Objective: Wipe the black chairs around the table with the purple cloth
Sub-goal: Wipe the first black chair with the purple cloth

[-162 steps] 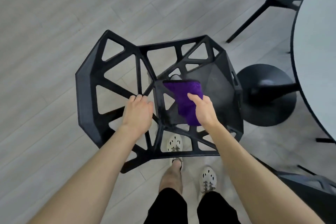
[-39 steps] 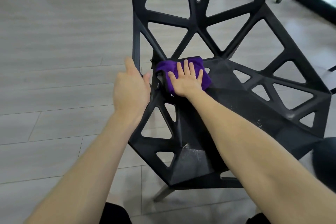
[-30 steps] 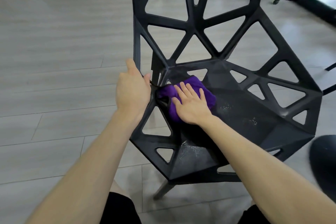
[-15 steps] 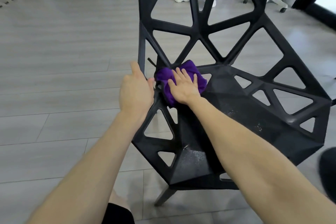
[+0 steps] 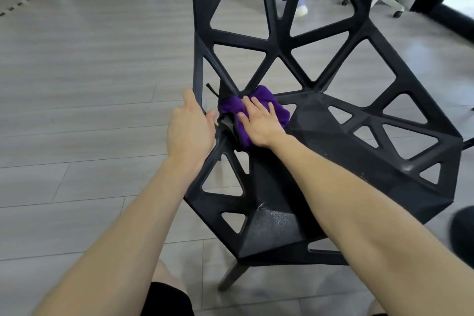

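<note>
Cloth under palm is the relation that matters: the purple cloth point(image 5: 264, 93) lies bunched at the back left corner of the black chair point(image 5: 333, 161) seat, just where the seat meets the lattice backrest. It has no clear long axis. The right hand point(image 5: 261, 123) lies flat on it with fingers straight, pressing it down. Purple shows past the fingertips and on both sides of the hand. Most of the seat lies to the right of this hand and back toward the person, so the next stroke probably pulls that way. The left hand point(image 5: 189, 131), just beside the cloth, grips the chair's left edge strut and seems to steady it.
</note>
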